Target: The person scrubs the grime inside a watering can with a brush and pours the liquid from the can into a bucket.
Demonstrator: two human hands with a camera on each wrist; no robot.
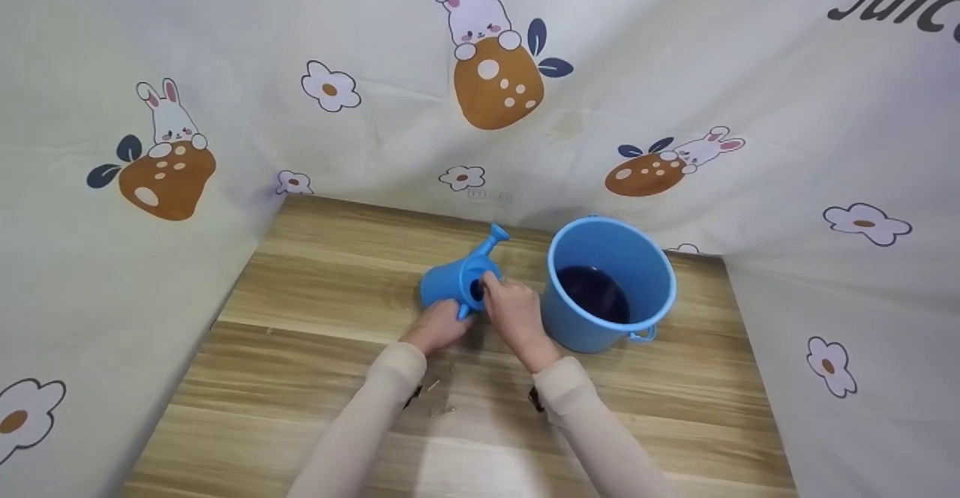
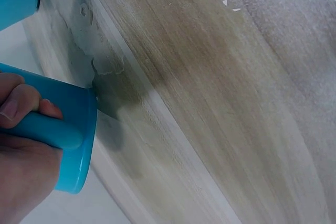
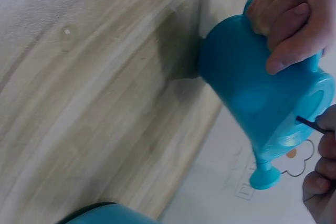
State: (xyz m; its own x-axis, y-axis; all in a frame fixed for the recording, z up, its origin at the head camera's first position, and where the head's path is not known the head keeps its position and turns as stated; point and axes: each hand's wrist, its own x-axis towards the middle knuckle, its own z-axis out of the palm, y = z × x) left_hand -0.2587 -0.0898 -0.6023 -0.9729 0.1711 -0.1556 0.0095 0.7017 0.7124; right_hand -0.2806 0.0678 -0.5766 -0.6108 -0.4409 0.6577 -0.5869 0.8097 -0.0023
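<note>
A small blue watering can [image 1: 444, 283] is over the wooden tabletop, its spout pointing away toward the back wall. My left hand [image 1: 437, 325] grips its handle [image 2: 58, 130], fingers curled round it. My right hand [image 1: 514, 314] is at the can's top opening. In the right wrist view, that hand [image 3: 321, 169] pinches a thin dark rod [image 3: 311, 124] whose far end goes into the opening; what is on that end is hidden inside. Just right of my right hand stands a blue bucket [image 1: 574, 333] with dark liquid [image 1: 592, 293] in it.
The wooden tabletop [image 1: 300, 378] has wet patches [image 2: 102, 66] near the can and small pale bits in front of it. A cream sheet printed with rabbits and flowers [image 1: 375, 25] walls the table at the back and both sides.
</note>
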